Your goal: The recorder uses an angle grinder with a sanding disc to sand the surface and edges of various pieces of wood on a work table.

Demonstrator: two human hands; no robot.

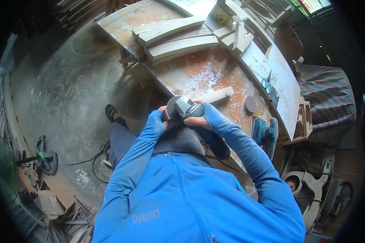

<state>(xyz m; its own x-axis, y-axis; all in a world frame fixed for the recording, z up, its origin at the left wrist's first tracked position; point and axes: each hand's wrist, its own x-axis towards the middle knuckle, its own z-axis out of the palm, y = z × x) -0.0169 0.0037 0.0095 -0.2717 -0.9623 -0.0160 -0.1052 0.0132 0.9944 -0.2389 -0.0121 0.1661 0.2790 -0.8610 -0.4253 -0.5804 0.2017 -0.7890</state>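
Between the fingers, head view: a grey metal power tool, an angle grinder (191, 108) by its look, sits up over the lap, just short of the desk (223, 72).
Disc side: the round grey disc (174, 107) lies toward the left fingers, its flat face turned up and leftward.
Long axis: the metal housing stretches rightward from the disc into the right palm; a dark shape (213, 144) slants down and right below that palm and may be the body, but the hand hides the join.
Left hand (157, 118): fingers curl behind the disc's outer edge, thumb below; I cannot tell what they close on.
Right hand (203, 118): fingers over the top and thumb underneath, clamped on the metal housing; this is the nearer hand to the housing, the left to the disc.
Pale wood piece (218, 95): on the desk, just beyond the right fingers, pointing away to the right.
Brown round pad (250, 104): farther right of the right fingers.
Teal sander (261, 132): right of the right forearm, by the desk edge.
Curved wood pieces (183, 47): stacked well ahead of both hands' fingers.
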